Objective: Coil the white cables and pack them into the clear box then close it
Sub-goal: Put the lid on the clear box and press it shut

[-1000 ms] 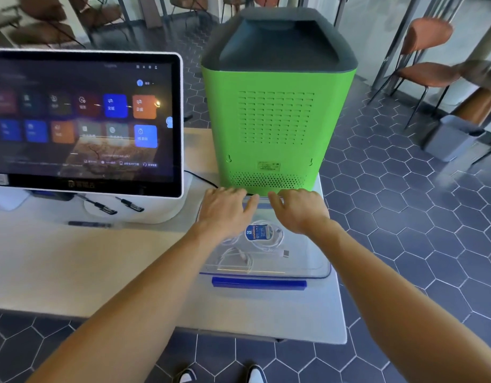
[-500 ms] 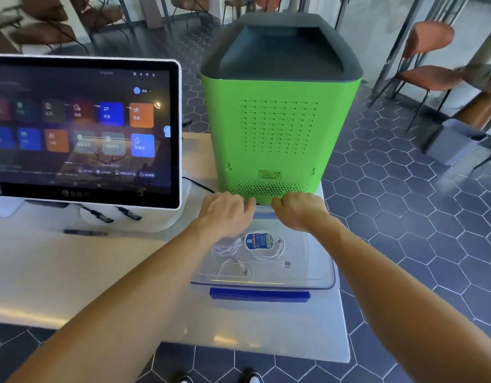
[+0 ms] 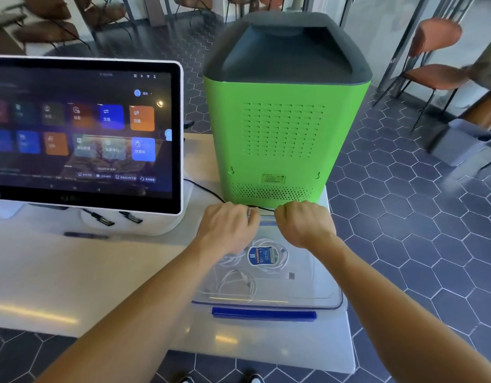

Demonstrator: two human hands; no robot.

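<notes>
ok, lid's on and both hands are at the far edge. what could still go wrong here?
1. The near blue latch looks unclipped, sticking out flat from the clear box; pressing only the far edge could leave the lid half closed.
2. A black cord runs right by the left hand and right hand; it could get pinched under the far latch.
3. The box sits close against the green machine, leaving the fingers little room.

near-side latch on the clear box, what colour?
Blue. The latch runs along the front edge of the clear box, plain in the head view.
</notes>
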